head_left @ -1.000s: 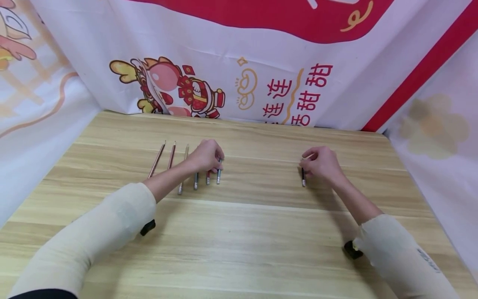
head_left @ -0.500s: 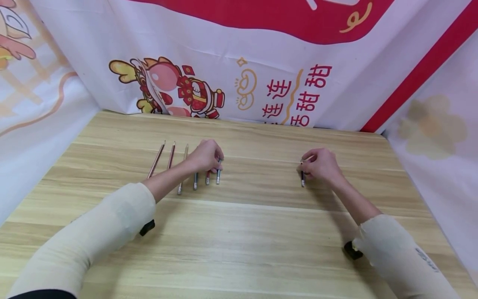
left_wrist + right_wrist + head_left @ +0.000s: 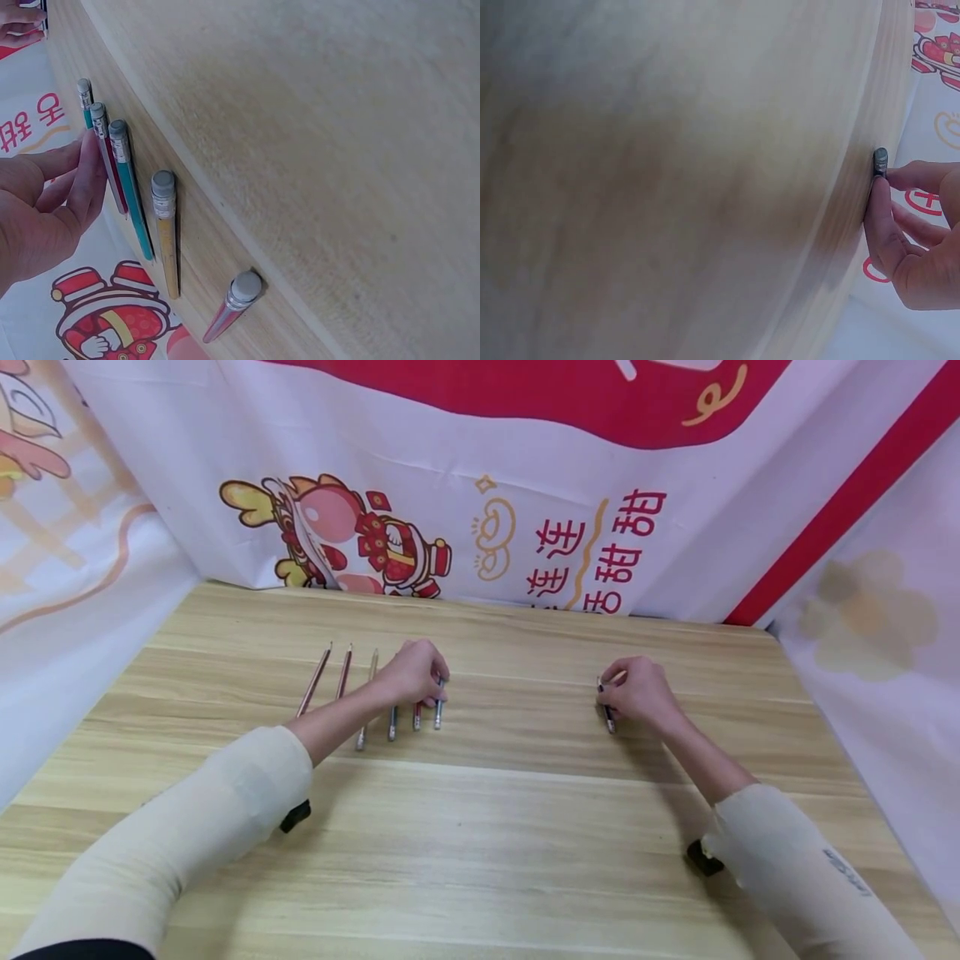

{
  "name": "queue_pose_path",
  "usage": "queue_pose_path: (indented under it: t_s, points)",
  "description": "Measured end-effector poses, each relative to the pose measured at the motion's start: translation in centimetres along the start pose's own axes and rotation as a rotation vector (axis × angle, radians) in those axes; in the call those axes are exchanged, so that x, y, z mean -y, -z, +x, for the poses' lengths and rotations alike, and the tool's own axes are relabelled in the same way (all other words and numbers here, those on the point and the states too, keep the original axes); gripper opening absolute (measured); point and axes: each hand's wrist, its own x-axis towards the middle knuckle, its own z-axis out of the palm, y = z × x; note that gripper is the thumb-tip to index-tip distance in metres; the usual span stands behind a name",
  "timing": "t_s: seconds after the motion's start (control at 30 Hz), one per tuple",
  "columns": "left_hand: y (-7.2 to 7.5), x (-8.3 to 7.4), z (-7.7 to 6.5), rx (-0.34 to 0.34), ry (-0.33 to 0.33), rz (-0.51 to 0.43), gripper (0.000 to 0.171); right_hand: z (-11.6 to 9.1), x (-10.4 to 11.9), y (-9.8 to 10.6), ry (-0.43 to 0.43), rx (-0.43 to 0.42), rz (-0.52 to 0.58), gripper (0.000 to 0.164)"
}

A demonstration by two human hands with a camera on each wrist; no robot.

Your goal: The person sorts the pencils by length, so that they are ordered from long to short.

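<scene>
My left hand [image 3: 415,672] pinches a teal pencil [image 3: 438,714] at the right end of a row of pencils. In the left wrist view its eraser end [image 3: 84,88] points away from the fingers, next to a red pencil [image 3: 100,118]. My right hand [image 3: 639,687] pinches a short visible length of dark pencil [image 3: 608,720] between thumb and fingers, well apart from the row. This pencil lies slightly slanted, its eraser end toward me. In the right wrist view only the dark pencil's end [image 3: 880,160] shows beyond the fingertips.
Left of the teal pencil lie another teal pencil [image 3: 393,727], a yellow pencil [image 3: 362,739] and two reddish pencils, partly under my left forearm. The wooden table [image 3: 480,843] backs onto a printed white-and-red cloth [image 3: 420,452], with cloth at both sides too.
My right hand has shifted slightly left, and the dark pencil has turned so its far end leans left. My left hand and the row of pencils stay put.
</scene>
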Motion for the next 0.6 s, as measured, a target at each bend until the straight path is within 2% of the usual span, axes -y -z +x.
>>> queue_pose_path:
  t_s: [0.23, 0.6]
  points:
    - [0.0, 0.1, 0.0, -0.009, -0.001, -0.008, 0.028, 0.0, 0.5, -0.2, 0.004, 0.003, -0.006, 0.024]
    - [0.0, 0.1, -0.1, -0.006, -0.002, -0.003, 0.027, -0.1, 1.3, -1.0, -0.021, 0.028, 0.056, 0.023]
